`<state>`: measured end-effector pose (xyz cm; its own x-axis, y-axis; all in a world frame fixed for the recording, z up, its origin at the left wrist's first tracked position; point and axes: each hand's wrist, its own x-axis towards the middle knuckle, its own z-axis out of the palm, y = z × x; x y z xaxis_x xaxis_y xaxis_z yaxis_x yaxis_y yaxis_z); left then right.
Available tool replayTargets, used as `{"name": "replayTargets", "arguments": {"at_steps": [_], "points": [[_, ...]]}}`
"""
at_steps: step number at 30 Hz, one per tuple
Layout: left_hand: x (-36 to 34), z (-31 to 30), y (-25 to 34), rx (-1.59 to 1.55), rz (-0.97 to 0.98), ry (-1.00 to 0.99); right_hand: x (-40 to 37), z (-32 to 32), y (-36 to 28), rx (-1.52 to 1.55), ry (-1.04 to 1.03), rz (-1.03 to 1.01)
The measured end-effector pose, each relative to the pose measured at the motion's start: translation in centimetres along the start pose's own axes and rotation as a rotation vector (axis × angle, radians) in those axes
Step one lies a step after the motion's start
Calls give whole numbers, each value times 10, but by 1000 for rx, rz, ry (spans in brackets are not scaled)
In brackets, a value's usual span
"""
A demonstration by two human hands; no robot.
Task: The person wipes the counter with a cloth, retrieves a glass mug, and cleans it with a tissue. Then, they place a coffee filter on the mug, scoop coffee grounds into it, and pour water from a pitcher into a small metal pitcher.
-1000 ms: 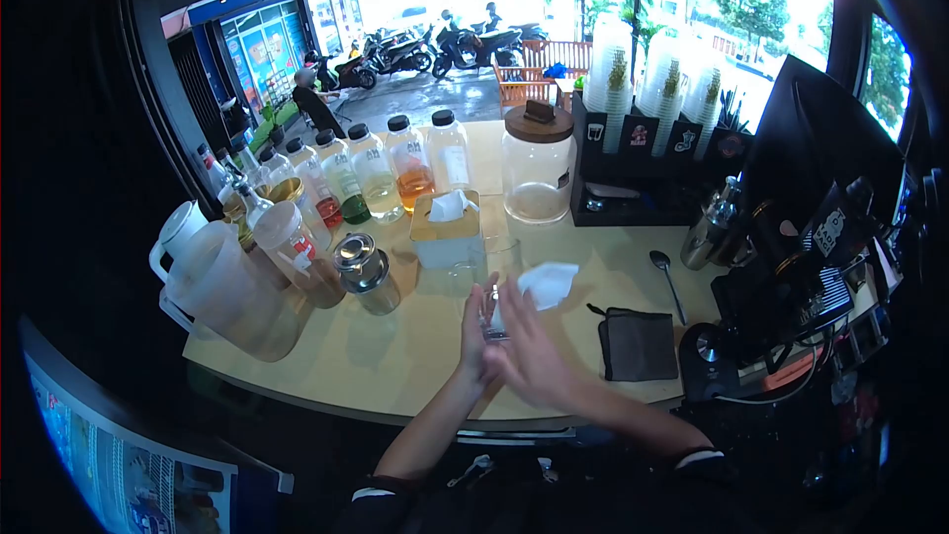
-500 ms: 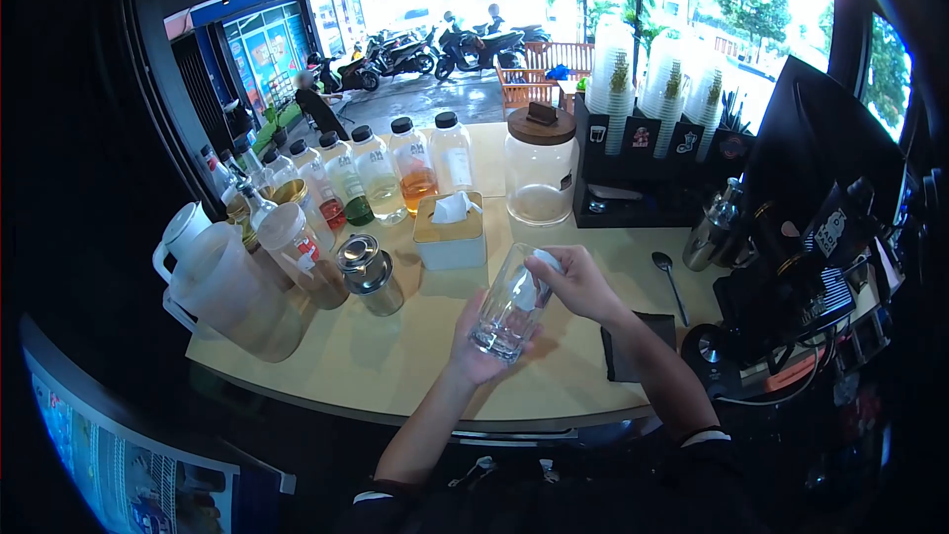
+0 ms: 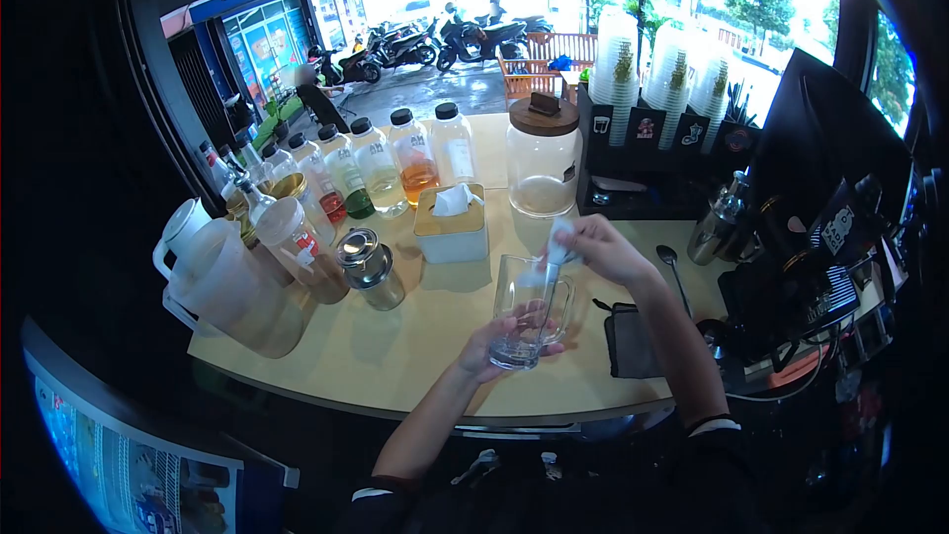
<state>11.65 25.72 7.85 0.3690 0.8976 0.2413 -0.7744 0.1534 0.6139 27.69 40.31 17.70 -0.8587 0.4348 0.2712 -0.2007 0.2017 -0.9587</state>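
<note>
My left hand (image 3: 486,349) grips the base of a clear glass mug (image 3: 529,309) and holds it upright just above the tan counter (image 3: 395,356). My right hand (image 3: 605,248) pinches a white tissue (image 3: 560,239) at the mug's rim, its lower end hanging into the glass. The mug's handle points right.
A tissue box (image 3: 452,224), a metal shaker (image 3: 369,268), plastic jugs (image 3: 232,287) and a row of syrup bottles (image 3: 376,168) stand to the left and behind. A big glass jar (image 3: 542,170), cup stacks (image 3: 652,79), a spoon (image 3: 674,272), a dark cloth (image 3: 629,341) and machines (image 3: 820,237) fill the right.
The mug went from tilted to upright in my left hand. My right hand lifted the tissue from inside the glass up to its rim.
</note>
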Motion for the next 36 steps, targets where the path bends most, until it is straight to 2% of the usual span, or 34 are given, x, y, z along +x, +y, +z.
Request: {"name": "replayTargets", "arguments": {"at_steps": [1, 3, 4, 6, 8, 9, 10, 11, 13, 14, 15, 17, 18, 19, 21, 22, 23, 24, 25, 27, 29, 31, 33, 34, 35, 36], "points": [[0, 1, 0, -1, 1, -1, 1, -4, 8, -1, 0, 1], [2, 3, 2, -71, 21, 169, 0, -7, 19, 138, 672, -247], [6, 5, 2, -73, 23, 172, 2, 7, 16, 113, 828, -371], [23, 9, 3, 165, 59, 507, -1, 24, 72, -429, 667, -398], [31, 6, 1, 157, 92, 569, -12, 98, 34, -556, 638, -318], [34, 5, 0, 146, 134, 638, -20, 105, 39, -612, 605, -328], [33, 15, 3, 121, 222, 565, -25, 109, 43, -667, 569, -344], [33, 21, 5, 123, 216, 564, -34, 116, 49, -666, 575, -343], [34, 26, 5, 210, 327, 649, -49, 127, 59, -972, 484, -447], [34, 14, 0, 176, 334, 604, -48, 122, 65, -960, 519, -529], [36, 16, -3, 175, 327, 608, -42, 118, 69, -957, 522, -522], [45, 26, -12, 180, 510, 631, -29, 115, 71, -275, 723, -340], [51, 29, -15, 223, 607, 646, -24, 123, 68, 103, 758, -298], [55, 25, -17, 224, 609, 642, -19, 129, 69, 101, 757, -302], [63, 12, -20, 574, 862, 697, -12, 138, 69, 452, 965, -233], [64, 13, -22, 537, 888, 670, -14, 137, 68, 454, 967, -234], [63, 6, -24, 539, 885, 671, -19, 136, 64, 646, 914, -163], [63, 1, -23, 671, 920, 652, -23, 135, 62, 835, 852, -88], [62, -4, -22, 804, 954, 629, -25, 135, 63, 836, 851, -87], [61, 2, -17, 793, 929, 671, -34, 136, 67, 760, 737, -51], [60, 2, -5, 782, 907, 713, -46, 134, 72, 780, 746, -26], [54, -15, 9, 592, 739, 731, -55, 124, 71, 806, 751, -1], [44, -23, 15, 641, 693, 734, -60, 103, 59, 398, 982, -243], [40, -27, 14, 541, 655, 644, -63, 101, 49, 225, 940, -188], [37, -29, 12, 441, 612, 553, -61, 107, 45, 224, 943, -192], [37, -27, 2, 322, 620, 433, -55, 118, 44, -313, 698, -293]]}}
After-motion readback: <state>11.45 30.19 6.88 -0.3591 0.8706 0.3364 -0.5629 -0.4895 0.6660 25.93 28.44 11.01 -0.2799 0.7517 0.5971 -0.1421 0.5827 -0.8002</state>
